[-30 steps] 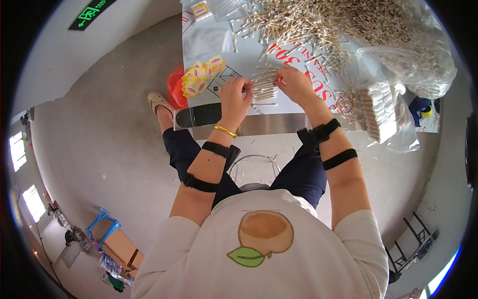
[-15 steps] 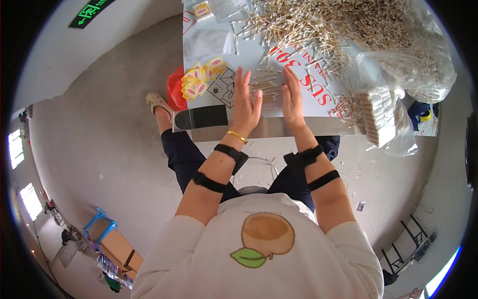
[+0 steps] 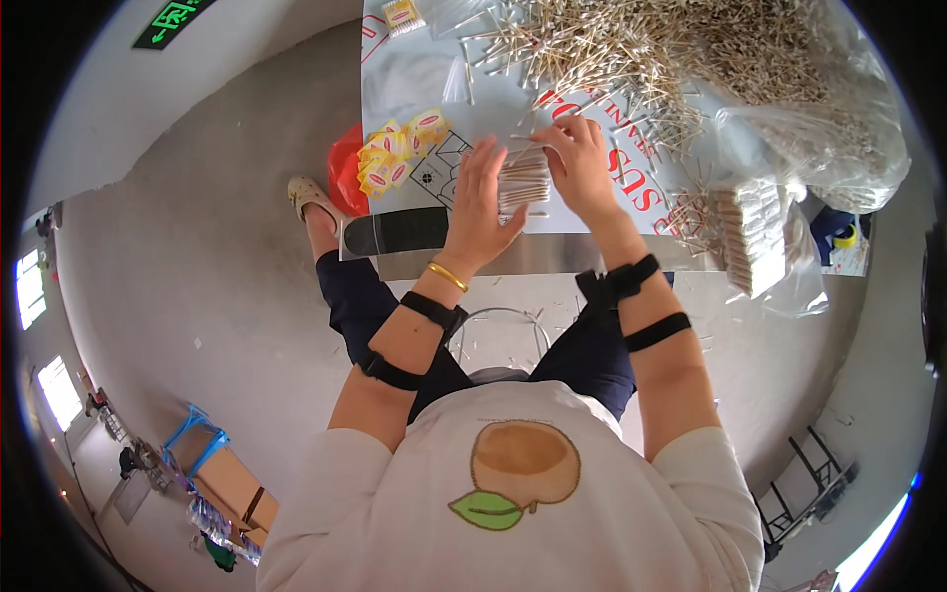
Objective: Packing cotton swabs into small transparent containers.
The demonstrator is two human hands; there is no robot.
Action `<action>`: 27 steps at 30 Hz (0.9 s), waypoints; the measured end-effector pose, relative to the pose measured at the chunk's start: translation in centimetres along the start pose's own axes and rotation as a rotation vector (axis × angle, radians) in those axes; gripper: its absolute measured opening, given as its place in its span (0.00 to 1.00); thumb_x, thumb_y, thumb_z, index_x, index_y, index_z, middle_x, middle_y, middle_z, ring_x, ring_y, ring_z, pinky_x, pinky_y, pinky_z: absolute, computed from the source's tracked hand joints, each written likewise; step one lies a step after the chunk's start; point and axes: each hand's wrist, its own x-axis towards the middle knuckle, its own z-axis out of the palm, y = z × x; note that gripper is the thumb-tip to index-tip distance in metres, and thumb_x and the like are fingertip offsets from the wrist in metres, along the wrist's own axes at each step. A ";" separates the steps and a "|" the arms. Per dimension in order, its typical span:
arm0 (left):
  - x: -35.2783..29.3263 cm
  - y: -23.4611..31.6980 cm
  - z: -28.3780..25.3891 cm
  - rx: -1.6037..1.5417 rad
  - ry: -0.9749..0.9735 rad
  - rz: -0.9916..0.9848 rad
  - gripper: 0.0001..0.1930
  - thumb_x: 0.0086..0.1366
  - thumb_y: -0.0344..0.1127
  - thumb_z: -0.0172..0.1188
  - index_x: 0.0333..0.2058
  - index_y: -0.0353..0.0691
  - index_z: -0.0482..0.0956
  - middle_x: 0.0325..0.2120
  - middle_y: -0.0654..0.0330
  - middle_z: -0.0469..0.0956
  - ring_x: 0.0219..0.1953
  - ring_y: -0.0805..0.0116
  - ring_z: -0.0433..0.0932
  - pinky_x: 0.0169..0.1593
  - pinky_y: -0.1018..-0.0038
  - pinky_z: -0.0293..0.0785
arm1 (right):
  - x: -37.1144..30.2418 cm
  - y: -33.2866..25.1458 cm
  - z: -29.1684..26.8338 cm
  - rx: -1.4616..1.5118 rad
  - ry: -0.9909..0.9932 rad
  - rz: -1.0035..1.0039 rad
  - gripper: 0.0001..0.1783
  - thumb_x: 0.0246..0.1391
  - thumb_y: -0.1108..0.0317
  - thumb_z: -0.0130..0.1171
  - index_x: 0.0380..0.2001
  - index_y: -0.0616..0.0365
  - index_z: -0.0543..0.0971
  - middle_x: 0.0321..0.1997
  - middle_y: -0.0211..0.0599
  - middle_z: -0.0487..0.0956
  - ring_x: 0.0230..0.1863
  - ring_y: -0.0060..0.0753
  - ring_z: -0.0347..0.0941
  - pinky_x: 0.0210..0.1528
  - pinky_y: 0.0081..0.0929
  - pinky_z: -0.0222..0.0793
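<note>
A small row of cotton swabs point(image 3: 524, 182) lies on the table between my two hands, the sticks roughly side by side. My left hand point(image 3: 475, 212) is at the row's left end, its fingers stretched forward and the thumb apart, holding nothing. From the right, my right hand point(image 3: 582, 170) bends over the far side of the row. Its thumb and fingertips are pinched at a single swab, whose white tip points left. Beyond the hands spreads a big loose heap of cotton swabs point(image 3: 612, 49).
Yellow paper cards point(image 3: 390, 158) lie left of my hands, near clear plastic bags point(image 3: 419, 79) and a small filled pack point(image 3: 402, 17). A black pad point(image 3: 400, 231) sits at the table's front edge. Stacked swab packs point(image 3: 752, 237) stand right, beside a large clear bag point(image 3: 819, 148).
Both hands were flat and upright on either side of the swabs. My right hand has moved in and curled its fingers to a swab; my left has shifted slightly left and nearer.
</note>
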 end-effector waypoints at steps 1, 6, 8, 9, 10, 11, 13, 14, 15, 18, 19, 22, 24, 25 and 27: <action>-0.5 0.1 -0.2 0.079 -0.060 0.023 0.41 0.65 0.45 0.65 0.70 0.34 0.57 0.72 0.42 0.57 0.74 0.41 0.54 0.75 0.48 0.50 | 1.0 0.6 0.0 -0.050 -0.047 -0.060 0.13 0.53 0.76 0.64 0.41 0.46 0.85 0.45 0.32 0.74 0.50 0.40 0.70 0.54 0.40 0.69; -1.3 -0.4 0.2 0.259 -0.177 0.054 0.44 0.69 0.53 0.60 0.72 0.32 0.54 0.73 0.42 0.55 0.75 0.43 0.53 0.76 0.47 0.49 | 3.2 1.2 -0.5 -0.208 -0.249 -0.159 0.03 0.54 0.69 0.65 0.33 0.48 0.81 0.44 0.30 0.73 0.52 0.38 0.69 0.56 0.37 0.67; -1.4 -0.5 0.6 0.484 -0.229 0.076 0.43 0.72 0.57 0.53 0.72 0.30 0.52 0.73 0.42 0.55 0.76 0.44 0.53 0.75 0.47 0.49 | 3.3 1.3 -0.5 -0.164 -0.279 -0.192 0.02 0.55 0.69 0.64 0.32 0.49 0.80 0.45 0.31 0.73 0.53 0.38 0.69 0.57 0.38 0.66; -1.5 -0.6 0.6 0.485 -0.227 0.073 0.43 0.72 0.57 0.53 0.72 0.30 0.52 0.73 0.42 0.55 0.76 0.44 0.53 0.75 0.47 0.49 | 3.3 1.3 -0.4 -0.164 -0.280 -0.195 0.02 0.55 0.69 0.64 0.32 0.49 0.80 0.45 0.31 0.73 0.53 0.38 0.69 0.57 0.38 0.66; -1.5 -0.6 0.7 0.503 -0.229 0.076 0.42 0.74 0.57 0.50 0.72 0.29 0.53 0.73 0.42 0.55 0.76 0.43 0.53 0.76 0.47 0.49 | 3.2 1.4 -0.5 -0.173 -0.291 -0.205 0.02 0.56 0.69 0.64 0.32 0.49 0.79 0.45 0.32 0.73 0.53 0.38 0.69 0.57 0.38 0.66; -1.5 -0.5 0.8 0.521 -0.232 0.079 0.41 0.75 0.56 0.48 0.72 0.27 0.53 0.73 0.41 0.55 0.75 0.43 0.54 0.76 0.47 0.49 | 3.1 1.6 -0.5 -0.183 -0.301 -0.216 0.02 0.56 0.69 0.64 0.32 0.49 0.79 0.45 0.32 0.73 0.53 0.38 0.69 0.57 0.38 0.66; -1.4 -0.4 0.8 0.469 -0.212 0.064 0.40 0.75 0.55 0.49 0.72 0.28 0.53 0.73 0.42 0.55 0.75 0.43 0.53 0.76 0.47 0.48 | 2.7 1.7 -0.5 -0.182 -0.300 -0.171 0.03 0.56 0.69 0.63 0.33 0.49 0.80 0.45 0.32 0.73 0.53 0.39 0.69 0.57 0.39 0.66; -1.4 -0.3 0.8 0.420 -0.192 0.049 0.40 0.74 0.53 0.50 0.72 0.29 0.53 0.73 0.42 0.54 0.75 0.43 0.53 0.76 0.47 0.48 | 2.6 1.7 -0.5 -0.179 -0.296 -0.125 0.03 0.57 0.69 0.63 0.35 0.49 0.80 0.45 0.33 0.73 0.54 0.40 0.70 0.57 0.39 0.66; -1.4 -0.2 0.7 0.419 -0.192 0.048 0.40 0.74 0.53 0.50 0.72 0.29 0.53 0.73 0.42 0.54 0.75 0.43 0.53 0.76 0.47 0.48 | 2.5 1.8 -0.6 -0.180 -0.298 -0.125 0.03 0.57 0.69 0.63 0.35 0.49 0.80 0.45 0.33 0.73 0.54 0.40 0.70 0.57 0.39 0.66; -1.7 -0.3 0.1 0.296 -0.121 0.050 0.35 0.72 0.47 0.54 0.70 0.31 0.59 0.72 0.45 0.56 0.75 0.45 0.54 0.76 0.48 0.49 | 2.5 1.8 -1.0 -0.171 -0.261 -0.041 0.04 0.57 0.69 0.63 0.37 0.49 0.81 0.45 0.33 0.74 0.54 0.42 0.70 0.58 0.41 0.66; -1.8 -0.4 -0.1 0.321 -0.140 0.083 0.34 0.72 0.45 0.55 0.69 0.33 0.61 0.71 0.46 0.57 0.75 0.46 0.55 0.76 0.48 0.49 | 2.4 2.0 -1.0 -0.147 -0.270 -0.020 0.05 0.58 0.69 0.62 0.38 0.49 0.81 0.46 0.34 0.74 0.54 0.43 0.70 0.57 0.42 0.66; -2.4 -0.3 -0.3 0.349 -0.168 0.112 0.31 0.71 0.43 0.57 0.67 0.35 0.64 0.70 0.48 0.59 0.74 0.47 0.56 0.76 0.48 0.51 | 2.0 2.2 -0.9 -0.071 -0.255 0.035 0.05 0.58 0.70 0.62 0.38 0.51 0.81 0.45 0.35 0.75 0.53 0.45 0.71 0.56 0.43 0.67; -2.4 -0.2 -0.2 0.352 -0.178 0.109 0.30 0.71 0.43 0.57 0.67 0.35 0.65 0.69 0.49 0.61 0.73 0.47 0.57 0.76 0.48 0.51 | 1.8 2.4 -0.9 -0.020 -0.230 0.071 0.05 0.57 0.71 0.62 0.38 0.52 0.80 0.43 0.35 0.76 0.51 0.46 0.72 0.55 0.44 0.67; -2.4 -0.2 -0.2 0.345 -0.175 0.097 0.30 0.71 0.43 0.57 0.67 0.35 0.65 0.68 0.50 0.62 0.73 0.48 0.58 0.76 0.48 0.51 | 1.7 2.3 -1.0 -0.016 -0.245 0.085 0.05 0.57 0.71 0.62 0.38 0.53 0.80 0.42 0.36 0.77 0.50 0.47 0.73 0.55 0.44 0.68; -2.5 -0.1 -0.3 0.340 -0.174 0.085 0.30 0.70 0.43 0.57 0.67 0.35 0.65 0.68 0.51 0.62 0.73 0.49 0.58 0.76 0.48 0.51 | 1.6 1.9 -1.1 -0.010 -0.262 0.099 0.05 0.57 0.71 0.62 0.38 0.54 0.80 0.41 0.37 0.78 0.49 0.47 0.73 0.54 0.44 0.68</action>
